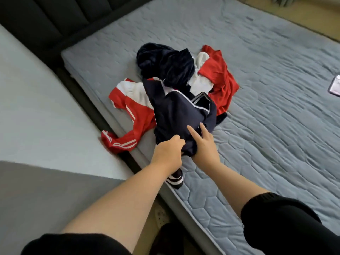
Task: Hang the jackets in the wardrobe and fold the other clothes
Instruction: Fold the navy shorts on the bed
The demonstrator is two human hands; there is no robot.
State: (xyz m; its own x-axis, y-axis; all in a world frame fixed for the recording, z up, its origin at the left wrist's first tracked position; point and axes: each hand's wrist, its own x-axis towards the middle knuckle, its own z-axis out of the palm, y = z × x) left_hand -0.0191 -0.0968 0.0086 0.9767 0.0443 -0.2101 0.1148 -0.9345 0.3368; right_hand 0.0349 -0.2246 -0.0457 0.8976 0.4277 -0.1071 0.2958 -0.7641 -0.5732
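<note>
Navy white-striped jacket (176, 115) — red-and-white jacket (132, 111) — grey quilted mattress (266, 89)

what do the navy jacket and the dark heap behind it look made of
Navy jacket: smooth, faintly shiny tracksuit knit, probably polyester, given sleek folds. Dark garment behind it: plush, velvety pile, likely velour, from the soft sheen on its creases.
</note>
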